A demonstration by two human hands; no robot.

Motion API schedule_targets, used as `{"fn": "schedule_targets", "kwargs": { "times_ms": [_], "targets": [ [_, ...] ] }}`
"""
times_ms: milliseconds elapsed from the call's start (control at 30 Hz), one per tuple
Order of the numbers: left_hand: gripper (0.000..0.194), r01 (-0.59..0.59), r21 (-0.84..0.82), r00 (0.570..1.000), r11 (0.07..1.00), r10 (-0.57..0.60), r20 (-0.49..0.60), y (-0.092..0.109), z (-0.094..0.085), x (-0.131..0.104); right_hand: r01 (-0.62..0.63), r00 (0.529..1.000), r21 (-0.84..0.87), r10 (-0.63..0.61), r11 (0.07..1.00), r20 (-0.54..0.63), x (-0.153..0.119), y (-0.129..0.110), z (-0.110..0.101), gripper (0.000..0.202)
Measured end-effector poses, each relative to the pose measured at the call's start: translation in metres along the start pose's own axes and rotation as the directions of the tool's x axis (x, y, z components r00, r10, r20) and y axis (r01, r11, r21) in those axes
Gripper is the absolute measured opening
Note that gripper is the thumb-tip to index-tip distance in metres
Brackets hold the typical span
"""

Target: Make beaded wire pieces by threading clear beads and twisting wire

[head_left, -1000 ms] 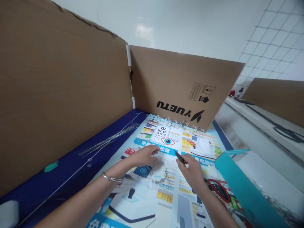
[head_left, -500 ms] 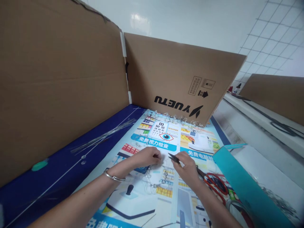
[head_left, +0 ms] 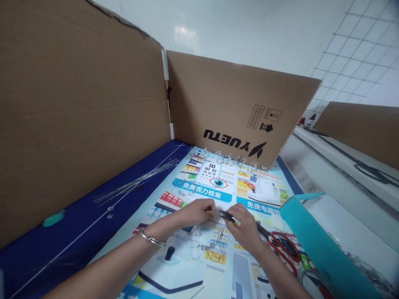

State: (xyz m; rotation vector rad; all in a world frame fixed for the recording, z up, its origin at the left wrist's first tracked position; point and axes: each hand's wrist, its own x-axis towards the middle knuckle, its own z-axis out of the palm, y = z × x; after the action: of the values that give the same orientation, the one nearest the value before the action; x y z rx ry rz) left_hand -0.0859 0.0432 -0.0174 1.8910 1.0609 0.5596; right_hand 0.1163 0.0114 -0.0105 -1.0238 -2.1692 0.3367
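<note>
My left hand (head_left: 201, 211), a metal bangle on its wrist, is closed in a pinch. A thin strand with clear beads (head_left: 202, 246) trails just below its fingers; what lies between the fingertips is too small to make out clearly. Dark needle-nose pliers (head_left: 227, 215) are gripped in my right hand (head_left: 245, 227), their tips pointing left and touching or nearly touching the left fingertips. Beneath both hands lies a printed poster (head_left: 183, 265) with an eye chart and pictures.
Red-handled scissors (head_left: 285, 249) lie beside my right forearm. Farther right stands a teal-edged box (head_left: 330, 245) with metallic pieces. Clear wire pieces (head_left: 237, 160) line the foot of the cardboard panel (head_left: 230, 91). Long thin wires (head_left: 140, 180) rest on the blue surface at left.
The pliers' tips have moved left and met the left hand's fingertips. Both hands have drawn together, and the view has tilted slightly.
</note>
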Motion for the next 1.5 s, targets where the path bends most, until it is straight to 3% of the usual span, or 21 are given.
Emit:
{"fn": "schedule_targets", "kwargs": {
  "times_ms": [433,700,1100,1333,1500],
  "targets": [
    [0.011,-0.034,-0.027,0.999,0.999,0.034,-0.001,-0.001,0.006,0.000,0.106,0.993,0.030,-0.105,0.994,-0.052,-0.002,0.008,0.008,0.024],
    [0.011,-0.070,0.063,0.996,0.996,0.073,-0.055,-0.004,0.008,0.002,0.070,0.997,0.016,-0.069,0.997,-0.034,-0.003,0.009,0.008,0.019],
    [0.013,-0.069,0.167,0.997,0.983,0.074,-0.021,-0.002,0.008,0.000,0.111,0.991,0.027,-0.108,0.993,-0.081,-0.004,0.008,0.009,0.020],
    [0.011,-0.062,0.125,0.995,0.990,0.052,0.082,0.005,-0.002,-0.005,0.099,0.993,0.020,-0.097,0.995,-0.073,-0.007,0.010,0.011,0.019],
    [0.009,-0.050,0.119,0.999,0.992,0.052,-0.013,0.002,0.001,-0.003,0.089,0.994,-0.007,-0.089,0.996,-0.061,-0.009,0.010,0.013,0.016]
  ]
}}
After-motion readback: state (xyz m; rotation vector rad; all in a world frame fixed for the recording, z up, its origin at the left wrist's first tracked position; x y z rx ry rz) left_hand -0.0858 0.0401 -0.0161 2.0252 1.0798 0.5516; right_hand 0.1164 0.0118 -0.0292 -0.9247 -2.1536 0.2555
